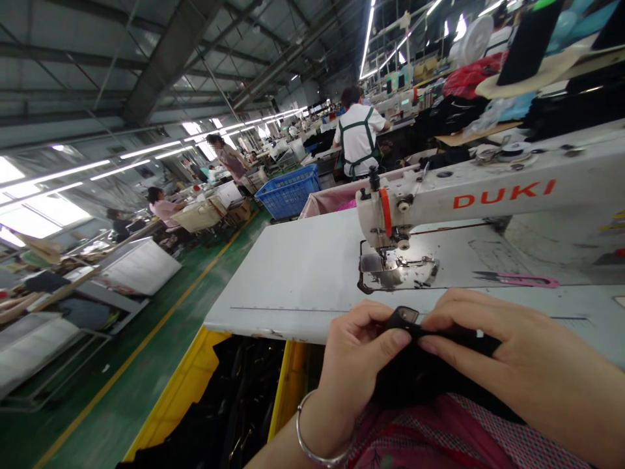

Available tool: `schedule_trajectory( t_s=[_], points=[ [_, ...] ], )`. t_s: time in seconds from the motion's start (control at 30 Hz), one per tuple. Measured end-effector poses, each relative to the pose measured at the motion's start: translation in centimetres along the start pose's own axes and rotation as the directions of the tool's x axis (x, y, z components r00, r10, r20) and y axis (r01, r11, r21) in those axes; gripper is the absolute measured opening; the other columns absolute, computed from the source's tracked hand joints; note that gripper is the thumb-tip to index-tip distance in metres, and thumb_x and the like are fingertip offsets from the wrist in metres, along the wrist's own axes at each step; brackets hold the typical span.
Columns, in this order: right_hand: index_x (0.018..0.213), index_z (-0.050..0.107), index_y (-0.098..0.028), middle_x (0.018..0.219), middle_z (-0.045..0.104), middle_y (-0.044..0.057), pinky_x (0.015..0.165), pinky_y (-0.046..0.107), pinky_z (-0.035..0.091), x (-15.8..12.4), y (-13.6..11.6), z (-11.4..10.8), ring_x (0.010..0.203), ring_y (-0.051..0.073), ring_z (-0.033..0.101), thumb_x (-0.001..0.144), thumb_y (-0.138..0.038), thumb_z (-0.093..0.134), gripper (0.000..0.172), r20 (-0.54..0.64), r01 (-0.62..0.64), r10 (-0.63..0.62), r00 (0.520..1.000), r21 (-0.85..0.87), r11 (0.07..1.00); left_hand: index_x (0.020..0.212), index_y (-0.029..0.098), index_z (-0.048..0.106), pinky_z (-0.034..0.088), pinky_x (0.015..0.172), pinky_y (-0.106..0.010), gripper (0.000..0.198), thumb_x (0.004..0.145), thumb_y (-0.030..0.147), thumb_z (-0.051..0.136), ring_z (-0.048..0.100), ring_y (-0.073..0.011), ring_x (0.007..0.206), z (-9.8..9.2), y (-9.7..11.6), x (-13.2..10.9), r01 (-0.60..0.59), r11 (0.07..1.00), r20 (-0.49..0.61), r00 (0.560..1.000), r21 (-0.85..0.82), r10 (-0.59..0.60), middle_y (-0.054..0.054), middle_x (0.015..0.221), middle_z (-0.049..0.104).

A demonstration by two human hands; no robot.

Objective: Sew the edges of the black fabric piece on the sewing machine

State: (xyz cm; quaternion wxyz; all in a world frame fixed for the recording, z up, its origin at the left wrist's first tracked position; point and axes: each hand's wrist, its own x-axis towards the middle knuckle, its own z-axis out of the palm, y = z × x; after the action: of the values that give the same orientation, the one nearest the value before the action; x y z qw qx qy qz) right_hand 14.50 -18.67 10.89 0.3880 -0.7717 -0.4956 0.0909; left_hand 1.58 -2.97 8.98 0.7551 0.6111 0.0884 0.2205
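Note:
Both my hands pinch a black fabric strap (454,339) at the near edge of the white sewing table (303,273). My left hand (361,358), with a silver bangle on the wrist, grips the strap's left end, where a small black buckle-like piece (404,316) shows. My right hand (508,358) lies over the strap with closed fingers pressing it. More black cloth hangs below the hands over my lap. The white DUKI sewing machine (488,195) stands just behind, its needle plate (398,270) a short way beyond my fingers.
Pink thread snips (522,280) lie on the machine bed to the right. A yellow bin (205,391) of black pieces sits under the table's left end. A green aisle runs left, with a blue crate (288,192), other workers and tables beyond.

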Motion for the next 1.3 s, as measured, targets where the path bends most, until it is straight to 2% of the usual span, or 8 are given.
schedule_trajectory(
  t_s=[0.23, 0.4, 0.53, 0.7, 0.8, 0.9, 1.1, 1.3],
  points=[
    [0.088, 0.069, -0.029, 0.092, 0.071, -0.001, 0.071, 0.028, 0.055, 0.0, 0.2, 0.3, 0.082, 0.017, 0.067, 0.093, -0.048, 0.061, 0.021, -0.022, -0.029, 0.030, 0.999, 0.045, 0.999, 0.094, 0.016, 0.075, 0.049, 0.081, -0.026, 0.015, 0.087, 0.029, 0.078, 0.063, -0.0149, 0.084, 0.7, 0.1, 0.1, 0.038, 0.993, -0.047, 0.998, 0.114, -0.033, -0.003, 0.090, 0.071],
    [0.088, 0.066, -0.026, 0.078, 0.070, -0.002, 0.058, 0.023, 0.053, -0.2, 0.2, 1.0, 0.066, 0.014, 0.066, 0.094, -0.046, 0.062, 0.021, -0.026, -0.059, 0.063, 0.998, 0.118, 0.991, 0.099, 0.015, 0.071, 0.048, 0.077, -0.025, 0.015, 0.091, 0.028, 0.070, 0.064, -0.0149, 0.081, 0.2, 1.1, 0.1, 0.112, 0.967, -0.063, 0.993, 0.229, -0.100, -0.003, 0.090, 0.073],
    [0.100, 0.067, -0.030, 0.088, 0.073, -0.005, 0.065, 0.017, 0.056, -0.8, -0.4, 1.5, 0.075, 0.010, 0.070, 0.100, -0.032, 0.054, 0.013, -0.040, 0.205, -0.202, 0.979, 0.165, 0.965, 0.102, 0.015, 0.071, 0.048, 0.079, -0.026, 0.019, 0.093, 0.032, 0.068, 0.064, -0.0162, 0.086, -2.0, 4.9, 1.3, 0.139, 0.874, 0.136, 0.965, 0.466, -0.226, -0.004, 0.094, 0.073],
    [0.133, 0.058, -0.033, 0.117, 0.074, -0.003, 0.088, 0.017, 0.056, 0.2, 1.3, 4.7, 0.103, 0.008, 0.071, 0.099, -0.007, 0.043, 0.046, 0.006, 0.489, -0.498, 0.867, 0.177, 0.854, 0.102, 0.015, 0.072, 0.049, 0.081, -0.026, 0.018, 0.094, 0.029, 0.064, 0.065, -0.0167, 0.087, -5.3, 7.4, 5.2, -0.025, 0.634, 0.390, 0.807, 0.773, -0.444, -0.002, 0.095, 0.074],
    [0.136, 0.058, -0.020, 0.110, 0.074, 0.005, 0.079, 0.024, 0.058, 2.1, 3.7, 7.6, 0.093, 0.014, 0.071, 0.099, -0.006, 0.044, 0.042, -0.005, 0.618, -0.618, 0.786, -0.027, 0.786, 0.101, 0.015, 0.072, 0.049, 0.076, -0.023, 0.017, 0.095, 0.027, 0.063, 0.065, -0.0151, 0.083, -7.0, 5.2, 8.3, -0.160, 0.445, 0.393, 0.771, 0.881, -0.501, 0.000, 0.092, 0.075],
    [0.129, 0.065, -0.015, 0.094, 0.071, 0.007, 0.068, 0.030, 0.057, 4.8, 6.0, 9.5, 0.078, 0.018, 0.067, 0.100, -0.014, 0.049, 0.033, 0.087, 0.669, -0.677, 0.731, -0.289, 0.685, 0.095, 0.016, 0.073, 0.049, 0.074, -0.023, 0.012, 0.093, 0.025, 0.065, 0.065, -0.0154, 0.079, -8.4, 1.5, 11.5, -0.248, 0.288, 0.365, 0.790, 0.925, -0.492, 0.001, 0.087, 0.074],
    [0.116, 0.072, -0.015, 0.117, 0.071, 0.014, 0.086, 0.043, 0.060, 10.7, 9.6, 10.5, 0.104, 0.028, 0.067, 0.091, -0.005, 0.058, 0.031, 0.105, 0.576, -0.596, 0.796, -0.435, 0.693, 0.098, 0.015, 0.071, 0.052, 0.090, -0.037, 0.014, 0.096, 0.022, 0.060, 0.066, -0.0245, 0.095, -9.7, -4.7, 18.7, -0.228, 0.088, 0.242, 0.942, 0.970, -0.233, -0.008, 0.098, 0.072],
    [0.109, 0.074, -0.012, 0.112, 0.075, 0.014, 0.095, 0.046, 0.058, 13.2, 13.3, 9.7, 0.106, 0.029, 0.070, 0.084, 0.000, 0.060, 0.031, 0.126, 0.555, -0.568, 0.813, -0.462, 0.692, 0.114, 0.016, 0.069, 0.050, 0.105, -0.044, 0.022, 0.097, 0.029, 0.065, 0.060, -0.0291, 0.118, -8.4, -8.1, 22.4, -0.251, 0.011, 0.252, 0.968, 0.968, -0.006, -0.013, 0.120, 0.067]
  ],
)
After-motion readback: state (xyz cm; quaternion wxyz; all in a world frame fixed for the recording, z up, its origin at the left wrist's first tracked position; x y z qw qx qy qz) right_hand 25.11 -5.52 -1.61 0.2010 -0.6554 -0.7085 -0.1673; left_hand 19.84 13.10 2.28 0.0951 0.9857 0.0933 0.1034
